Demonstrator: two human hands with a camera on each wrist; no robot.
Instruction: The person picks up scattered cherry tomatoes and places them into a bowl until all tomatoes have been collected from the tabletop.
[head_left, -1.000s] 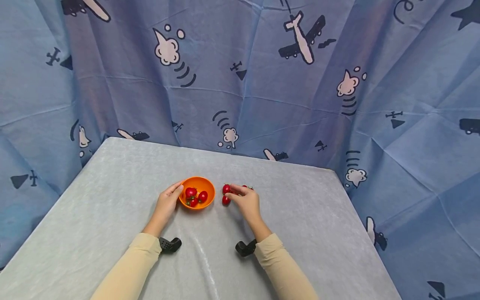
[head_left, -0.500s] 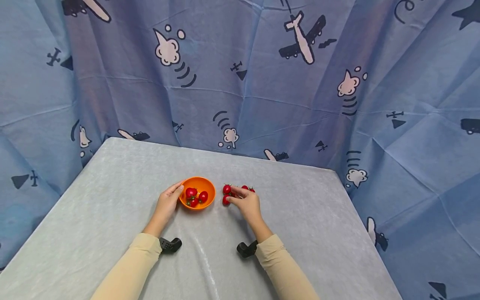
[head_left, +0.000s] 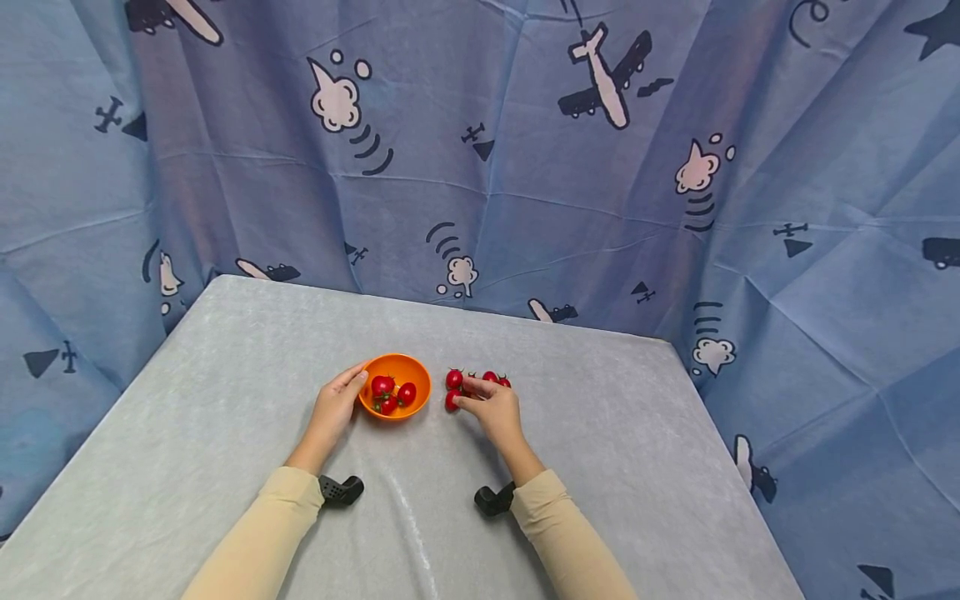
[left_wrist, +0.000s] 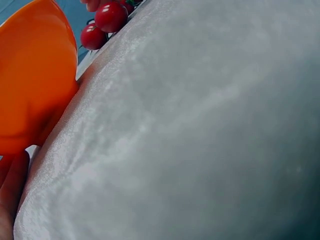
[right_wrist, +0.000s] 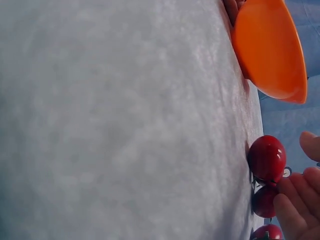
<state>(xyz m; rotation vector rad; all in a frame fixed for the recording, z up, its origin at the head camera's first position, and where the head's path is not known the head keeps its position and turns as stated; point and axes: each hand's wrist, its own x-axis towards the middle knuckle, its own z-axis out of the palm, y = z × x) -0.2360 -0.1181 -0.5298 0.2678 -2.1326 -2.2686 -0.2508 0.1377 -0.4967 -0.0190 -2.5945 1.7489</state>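
Observation:
My left hand (head_left: pixel 333 412) grips the orange bowl (head_left: pixel 395 365) by its left side, the thumb over the rim and the fingers around the outside. Inside lie red cherry tomatoes (head_left: pixel 382 385) with some green stems. To the right of the bowl, my right hand (head_left: pixel 497 411) hovers low over several more cherry tomatoes (head_left: pixel 453 378), partly covering them. In the right wrist view its thumb (right_wrist: pixel 311 145) stands apart from the fingers (right_wrist: pixel 292 215), which are close beside a tomato (right_wrist: pixel 267 159); nothing shows pinched between them. Whether the fingertips touch a tomato is hard to tell.
A light grey cloth covers the table (head_left: pixel 247 375). Behind it and along the sides hangs a blue curtain (head_left: pixel 420 192) printed with planes and clouds. Each wrist carries a black camera mount (head_left: pixel 342 491).
The right hand has dipped slightly among the loose tomatoes, and those behind it show more. Thumb and fingers sit a little closer together. The left hand and bowl stay put.

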